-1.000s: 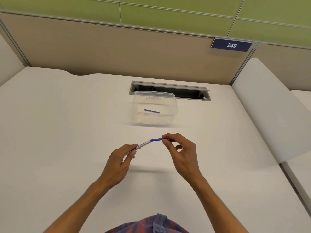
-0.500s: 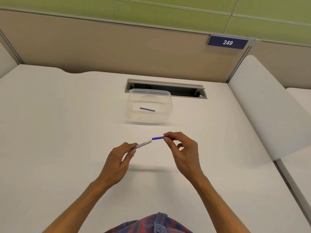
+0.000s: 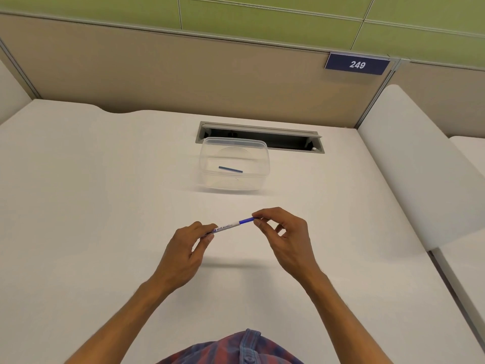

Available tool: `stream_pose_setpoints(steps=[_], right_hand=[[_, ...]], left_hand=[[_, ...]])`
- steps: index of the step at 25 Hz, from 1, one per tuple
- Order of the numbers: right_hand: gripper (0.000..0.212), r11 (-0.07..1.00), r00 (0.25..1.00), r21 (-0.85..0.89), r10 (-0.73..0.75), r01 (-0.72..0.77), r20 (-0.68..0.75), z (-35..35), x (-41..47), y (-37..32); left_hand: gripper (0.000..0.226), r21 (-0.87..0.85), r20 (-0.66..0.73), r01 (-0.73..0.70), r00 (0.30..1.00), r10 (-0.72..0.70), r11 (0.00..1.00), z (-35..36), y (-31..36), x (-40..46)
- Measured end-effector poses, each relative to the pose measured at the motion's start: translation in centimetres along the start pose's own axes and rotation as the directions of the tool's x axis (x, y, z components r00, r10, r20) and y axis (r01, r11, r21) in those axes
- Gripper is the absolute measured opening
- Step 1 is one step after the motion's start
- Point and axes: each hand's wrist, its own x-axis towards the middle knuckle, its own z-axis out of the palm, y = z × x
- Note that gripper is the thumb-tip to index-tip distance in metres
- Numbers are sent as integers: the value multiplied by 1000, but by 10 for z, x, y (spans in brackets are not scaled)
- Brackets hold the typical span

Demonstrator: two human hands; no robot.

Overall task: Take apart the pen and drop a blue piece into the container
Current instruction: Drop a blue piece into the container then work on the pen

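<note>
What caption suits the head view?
Both hands hold a whiteboard pen before a clear container with one blue piece.

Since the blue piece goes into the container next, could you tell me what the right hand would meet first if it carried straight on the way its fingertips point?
The right hand points left along the whiteboard pen, so it would likely meet the left hand first, not the container farther back.
</note>
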Motion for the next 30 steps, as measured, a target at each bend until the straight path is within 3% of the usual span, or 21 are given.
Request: stream_pose_setpoints(steps=[3,7,14,24,30], right_hand=[[15,999,997,31,25,-27,74,-3,0,-1],[14,992,992,72,101,-107,81,-5,-3,0],[7,992,988,32,117,-121,106,-2,-7,1],[46,970,968,-181,190,-159,165,5,-15,-3],[16,987,980,-148,93,-67,177,5,-19,-13]], left_hand=[[24,31,18,-7,1000,6,999,-1,5,0],[24,102,60,-22,998,16,995,-3,14,1],[24,187,95,-62,994,45,980,-7,25,3],[22,272,123,-135,987,105,953,-13,28,0],[20,251,116,-121,989,94,960,-23,30,2]])
